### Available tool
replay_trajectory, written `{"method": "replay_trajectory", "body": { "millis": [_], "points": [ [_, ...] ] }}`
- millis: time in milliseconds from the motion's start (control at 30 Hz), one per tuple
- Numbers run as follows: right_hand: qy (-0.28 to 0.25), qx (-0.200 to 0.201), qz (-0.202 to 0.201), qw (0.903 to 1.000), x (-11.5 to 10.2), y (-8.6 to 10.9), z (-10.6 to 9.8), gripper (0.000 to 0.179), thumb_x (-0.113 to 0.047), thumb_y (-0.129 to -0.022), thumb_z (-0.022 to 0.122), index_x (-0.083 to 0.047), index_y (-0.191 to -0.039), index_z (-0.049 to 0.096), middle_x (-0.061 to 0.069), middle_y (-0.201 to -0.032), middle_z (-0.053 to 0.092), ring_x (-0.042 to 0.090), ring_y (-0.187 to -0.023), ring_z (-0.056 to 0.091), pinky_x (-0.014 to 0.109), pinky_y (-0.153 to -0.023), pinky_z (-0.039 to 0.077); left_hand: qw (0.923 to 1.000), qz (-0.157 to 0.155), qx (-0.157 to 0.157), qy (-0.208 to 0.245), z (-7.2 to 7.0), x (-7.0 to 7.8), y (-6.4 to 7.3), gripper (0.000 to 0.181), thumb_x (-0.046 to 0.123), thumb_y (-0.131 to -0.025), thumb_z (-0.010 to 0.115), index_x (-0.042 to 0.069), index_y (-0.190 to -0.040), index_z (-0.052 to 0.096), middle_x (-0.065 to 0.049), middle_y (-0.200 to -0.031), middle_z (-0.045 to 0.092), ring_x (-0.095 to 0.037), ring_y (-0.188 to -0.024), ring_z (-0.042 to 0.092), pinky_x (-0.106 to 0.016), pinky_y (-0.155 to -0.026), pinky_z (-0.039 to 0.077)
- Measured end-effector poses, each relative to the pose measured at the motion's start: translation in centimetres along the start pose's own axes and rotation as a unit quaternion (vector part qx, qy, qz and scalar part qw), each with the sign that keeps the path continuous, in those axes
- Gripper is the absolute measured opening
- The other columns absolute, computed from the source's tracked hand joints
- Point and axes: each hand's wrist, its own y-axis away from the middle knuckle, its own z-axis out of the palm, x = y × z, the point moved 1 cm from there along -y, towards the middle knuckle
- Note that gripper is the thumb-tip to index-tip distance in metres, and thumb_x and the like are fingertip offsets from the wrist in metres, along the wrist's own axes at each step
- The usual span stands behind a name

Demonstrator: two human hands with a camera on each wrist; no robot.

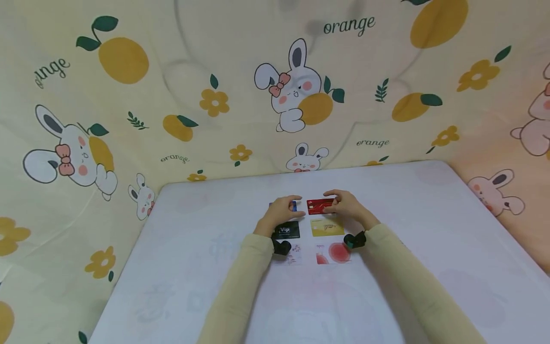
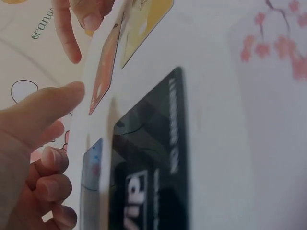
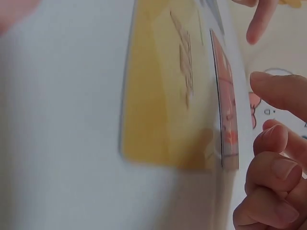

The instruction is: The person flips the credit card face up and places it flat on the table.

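Several cards lie flat on the white table in two columns. My left hand (image 1: 280, 210) hovers at the blue card (image 1: 294, 206), covering most of it; thumb and forefinger stand apart with nothing between them. Below that lies a black card marked "Vip" (image 1: 289, 230), then a pale card with pink blossoms (image 1: 295, 254), partly behind the wrist. At the red card (image 1: 316, 206) is my right hand (image 1: 347, 207), hiding its right end. In the right wrist view its thumb and forefinger are spread, other fingers curled, holding nothing. Nearer are a gold card (image 1: 327, 228) and a white card with red circles (image 1: 339, 253).
The white tabletop (image 1: 172, 267) extends on both sides of the cards. Behind it hangs a cloth (image 1: 240, 62) printed with rabbits and oranges, meeting the table's back edge. A dark wrist camera (image 1: 281, 247) sits on the left wrist, another camera (image 1: 354, 240) on the right.
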Motion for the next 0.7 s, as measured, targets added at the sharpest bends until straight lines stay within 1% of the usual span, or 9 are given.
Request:
{"method": "replay_trajectory", "body": {
  "millis": [133,233,333,467,700],
  "points": [
    [0.007,-0.002,0.012,0.9999,0.7,0.1,-0.5,0.06,-0.027,-0.078,0.072,-0.013,-0.132,0.048,0.004,-0.076,0.046,0.018,-0.077,0.044,0.025,-0.065,0.036,0.9999,-0.006,0.003,0.007,0.3,0.5,-0.2,0.056,0.038,-0.081,0.068,0.019,-0.131,0.052,0.004,-0.067,0.04,-0.009,-0.061,0.037,-0.02,-0.058,0.03],
    [0.01,-0.006,0.018,0.9998,1.4,0.2,-0.9,0.063,-0.027,-0.077,0.073,-0.013,-0.133,0.047,0.004,-0.076,0.044,0.018,-0.075,0.043,0.025,-0.063,0.035,0.9999,-0.011,0.007,0.004,0.6,0.6,-0.4,0.057,0.039,-0.08,0.069,0.021,-0.131,0.052,0.005,-0.066,0.039,-0.008,-0.06,0.036,-0.019,-0.057,0.03],
    [0.003,-0.011,0.028,0.9995,1.9,0.2,-1.1,0.065,-0.027,-0.076,0.074,-0.013,-0.134,0.046,0.003,-0.074,0.044,0.017,-0.071,0.043,0.024,-0.061,0.036,0.9999,-0.014,0.009,0.002,0.9,0.6,-0.7,0.058,0.039,-0.079,0.07,0.021,-0.131,0.052,0.005,-0.066,0.039,-0.008,-0.06,0.036,-0.019,-0.056,0.029],
    [-0.001,-0.019,0.042,0.9989,2.3,0.1,-1.3,0.067,-0.027,-0.076,0.074,-0.014,-0.136,0.045,0.001,-0.072,0.045,0.016,-0.07,0.043,0.023,-0.062,0.037,0.9999,-0.014,0.009,0.001,1.3,0.5,-1.0,0.058,0.04,-0.079,0.07,0.022,-0.131,0.052,0.004,-0.066,0.039,-0.008,-0.059,0.035,-0.02,-0.054,0.029],
    [0.021,-0.036,0.051,0.9978,2.4,-0.1,-1.5,0.069,-0.028,-0.077,0.073,-0.014,-0.137,0.043,0.002,-0.072,0.047,0.016,-0.07,0.044,0.023,-0.062,0.037,0.9996,-0.027,0.003,-0.001,1.5,0.8,-1.0,0.059,0.042,-0.078,0.07,0.024,-0.132,0.051,0.004,-0.068,0.04,-0.01,-0.06,0.036,-0.021,-0.054,0.029]
  ]
}}
